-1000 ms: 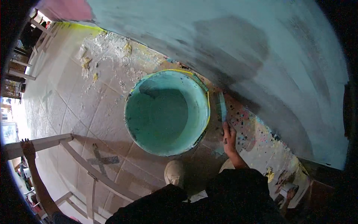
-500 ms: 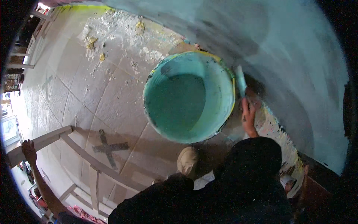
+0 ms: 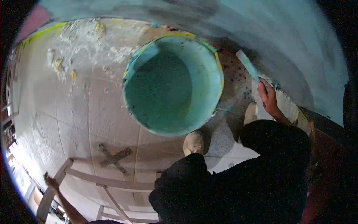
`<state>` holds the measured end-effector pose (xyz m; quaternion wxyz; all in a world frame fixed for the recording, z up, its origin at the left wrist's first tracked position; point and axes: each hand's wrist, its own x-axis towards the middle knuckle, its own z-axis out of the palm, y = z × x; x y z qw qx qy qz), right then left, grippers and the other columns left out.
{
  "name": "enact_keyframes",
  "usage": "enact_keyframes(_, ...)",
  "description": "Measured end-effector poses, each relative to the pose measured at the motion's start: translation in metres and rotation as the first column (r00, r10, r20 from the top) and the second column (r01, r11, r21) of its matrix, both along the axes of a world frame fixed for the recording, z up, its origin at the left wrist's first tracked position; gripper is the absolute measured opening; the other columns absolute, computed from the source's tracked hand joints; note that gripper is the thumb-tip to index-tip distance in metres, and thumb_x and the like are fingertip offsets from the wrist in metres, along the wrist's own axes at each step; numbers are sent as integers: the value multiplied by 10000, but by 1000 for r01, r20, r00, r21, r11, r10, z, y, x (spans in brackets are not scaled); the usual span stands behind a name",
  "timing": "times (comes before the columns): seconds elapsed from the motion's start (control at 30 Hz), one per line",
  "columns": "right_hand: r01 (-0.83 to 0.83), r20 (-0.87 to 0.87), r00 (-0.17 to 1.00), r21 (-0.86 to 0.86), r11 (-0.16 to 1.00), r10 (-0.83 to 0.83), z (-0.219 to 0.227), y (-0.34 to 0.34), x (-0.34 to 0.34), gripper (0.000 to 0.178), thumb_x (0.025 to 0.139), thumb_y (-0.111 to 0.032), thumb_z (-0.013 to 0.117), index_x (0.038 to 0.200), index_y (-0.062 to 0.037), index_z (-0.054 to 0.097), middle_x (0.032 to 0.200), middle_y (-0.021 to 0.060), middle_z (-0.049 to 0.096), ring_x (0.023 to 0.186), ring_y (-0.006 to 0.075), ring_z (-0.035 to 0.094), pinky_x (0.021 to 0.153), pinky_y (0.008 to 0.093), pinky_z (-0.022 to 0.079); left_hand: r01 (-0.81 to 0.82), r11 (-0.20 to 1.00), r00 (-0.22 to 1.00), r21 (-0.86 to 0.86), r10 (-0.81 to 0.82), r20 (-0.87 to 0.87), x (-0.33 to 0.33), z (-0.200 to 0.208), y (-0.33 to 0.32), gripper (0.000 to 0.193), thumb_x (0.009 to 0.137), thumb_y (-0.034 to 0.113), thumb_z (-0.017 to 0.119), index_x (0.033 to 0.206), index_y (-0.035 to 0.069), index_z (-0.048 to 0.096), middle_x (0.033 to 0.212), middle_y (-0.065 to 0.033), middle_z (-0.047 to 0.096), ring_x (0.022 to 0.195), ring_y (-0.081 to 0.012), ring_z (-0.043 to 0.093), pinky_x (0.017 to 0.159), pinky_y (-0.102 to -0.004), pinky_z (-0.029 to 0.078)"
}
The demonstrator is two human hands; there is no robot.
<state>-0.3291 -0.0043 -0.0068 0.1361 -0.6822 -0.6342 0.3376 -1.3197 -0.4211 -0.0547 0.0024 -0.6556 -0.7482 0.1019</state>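
In my right hand (image 3: 267, 95), fingers closed round its dark grip, is a narrow, flat, teal-smeared paintbrush (image 3: 248, 65) with a pale square end. It points up and left toward the wall, apart from the bucket's rim. A large round bucket (image 3: 126, 106) stands to the left of that hand, its inside coated in teal paint (image 3: 164, 86). At the lower left my left hand (image 3: 52, 182) is closed over the side beam of a pale wooden frame (image 3: 112, 182) with rungs, like a ladder. The finger details there are small and dim.
A teal and grey painted wall (image 3: 268, 30) curves along the far and right sides. White and yellow dried paint scraps (image 3: 85, 43) cover the far-left tiled floor (image 3: 74, 112). Dark crossed tape (image 3: 115, 159) marks the tiles. My shoes (image 3: 194, 143) are close to the bucket.
My right hand and the brush have shifted right, away from the bucket's rim, and the brush leans further left. The view has turned, so the bucket appears further left and the wooden frame lower.
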Motion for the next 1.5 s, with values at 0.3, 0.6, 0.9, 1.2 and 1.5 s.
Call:
enact_keyframes(0.3, -128, -51, 990, 45, 991, 130, 8, 19, -16, 286, 871, -195, 453, 1073, 8, 449, 766, 109, 546, 681, 182, 504, 651, 313, 410, -182, 955, 800, -235, 283, 530, 466, -27, 217, 276, 772, 44, 442, 1041, 28, 503, 1062, -162, 483, 969, -303, 458, 809, -410, 369)
enact_keyframes(0.6, -370, -104, 922, 55, 928, 374, -31, 48, -53, 439, 847, -236, 496, 1142, 71, 389, 1072, 243, 483, 979, 358, 480, 850, 364, 377, -310, 621, 883, -720, 469, 25, 573, -11, 18, 401, 787, 261, 481, 1114, 31, 451, 1208, -202, 381, 1111, -327, 360, 899, -433, 315)
enact_keyframes(0.9, -404, -245, 863, 192, 894, 442, -21, 80, -74, 496, 823, -309, 532, 1118, 72, 415, 1085, 243, 469, 1005, 349, 462, 880, 370, 354, -362, 594, 889, -719, 451, -75, 502, 17, 40, 363, 769, 264, 500, 1057, 43, 485, 1138, -185, 424, 1046, -312, 403, 856, -420, 342)
enact_keyframes(1.2, -378, -133, 882, 370, 849, 451, -15, 93, -74, 430, 814, -217, 545, 1143, 29, 417, 1006, 174, 497, 901, 282, 486, 791, 349, 395, -378, 566, 889, -732, 443, -117, 509, -7, 212, 326, 752, 267, 518, 1000, 55, 520, 1068, -168, 466, 980, -298, 447, 813, -408, 369)
enact_keyframes(1.5, -463, -86, 870, 193, 865, 485, -12, 111, -99, 360, 845, -153, 480, 1160, 8, 414, 876, 78, 514, 743, 161, 473, 686, 291, 401, -360, 498, 881, -789, 460, -112, 400, -28, 175, 291, 735, 270, 536, 943, 67, 554, 999, -151, 508, 915, -283, 491, 770, -395, 397)
